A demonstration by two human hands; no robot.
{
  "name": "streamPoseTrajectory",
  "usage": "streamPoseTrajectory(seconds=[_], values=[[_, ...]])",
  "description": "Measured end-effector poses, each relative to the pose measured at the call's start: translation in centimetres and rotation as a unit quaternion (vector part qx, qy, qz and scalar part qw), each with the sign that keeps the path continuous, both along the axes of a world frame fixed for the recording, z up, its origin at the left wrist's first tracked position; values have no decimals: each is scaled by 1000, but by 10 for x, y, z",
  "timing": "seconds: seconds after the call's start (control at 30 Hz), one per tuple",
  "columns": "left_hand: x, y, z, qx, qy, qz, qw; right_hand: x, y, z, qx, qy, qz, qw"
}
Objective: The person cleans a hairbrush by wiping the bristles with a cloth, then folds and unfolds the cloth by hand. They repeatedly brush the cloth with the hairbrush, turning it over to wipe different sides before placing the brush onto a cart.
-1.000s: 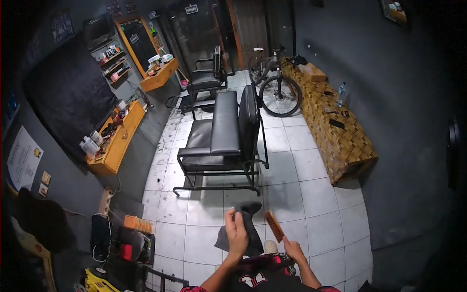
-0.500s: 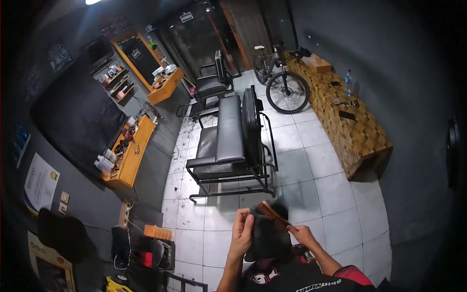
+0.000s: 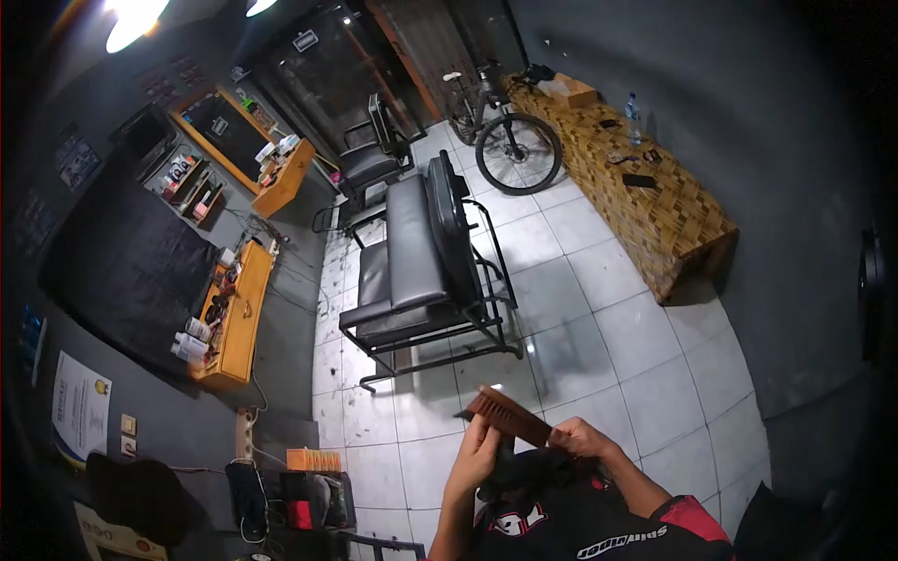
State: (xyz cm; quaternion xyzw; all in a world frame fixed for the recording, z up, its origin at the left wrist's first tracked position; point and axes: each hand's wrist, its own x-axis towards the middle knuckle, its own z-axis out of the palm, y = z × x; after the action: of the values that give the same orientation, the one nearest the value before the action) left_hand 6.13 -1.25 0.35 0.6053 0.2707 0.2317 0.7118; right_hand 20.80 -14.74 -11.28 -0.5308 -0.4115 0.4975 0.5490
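Note:
In front of my chest, my right hand [image 3: 578, 438] is closed around the near end of a brown brush [image 3: 513, 417] with a row of dark bristles. The brush slants up and to the left, its far end over the fingers of my left hand [image 3: 475, 453]. My left hand is closed on a soft-looking black item [image 3: 513, 472], whose kind I cannot make out. It blends with my black printed shirt [image 3: 580, 524], and the hand and brush partly hide it.
Ahead stands a black padded barber chair [image 3: 416, 252], with a second chair [image 3: 369, 159] behind it. A bicycle [image 3: 514, 154] leans near a woven-pattern bench [image 3: 636, 196] on the right. Wooden shelves [image 3: 238, 323] with bottles line the left wall. An orange box [image 3: 313, 459] sits low at left.
The brush has turned flatter and moved left, nearer my left hand. Both hands have drawn closer together, and the black item sits lower. The whole view has shifted.

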Motion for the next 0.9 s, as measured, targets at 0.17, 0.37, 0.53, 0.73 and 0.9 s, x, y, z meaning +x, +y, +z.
streamPoseTrajectory(seconds=[0.17, 0.37, 0.53, 0.73, 0.9], values=[[-22, 10, 14, -67, -44, -20, 997, 7, -12, -66, -271, -232, -82, 931], [-26, 5, 24, -63, -23, 33, 997, 22, -57, -94, -389, -353, -89, 847], [-22, 3, -1, -24, 66, 19, 997, 35, -28, -52, -254, -41, -94, 962], [-24, -1, 3, 99, 34, 8, 995, 26, 14, -7, -43, 50, 101, 993], [-51, 9, 16, -107, -87, 114, 984, 50, 20, -27, -226, -370, 11, 901]])
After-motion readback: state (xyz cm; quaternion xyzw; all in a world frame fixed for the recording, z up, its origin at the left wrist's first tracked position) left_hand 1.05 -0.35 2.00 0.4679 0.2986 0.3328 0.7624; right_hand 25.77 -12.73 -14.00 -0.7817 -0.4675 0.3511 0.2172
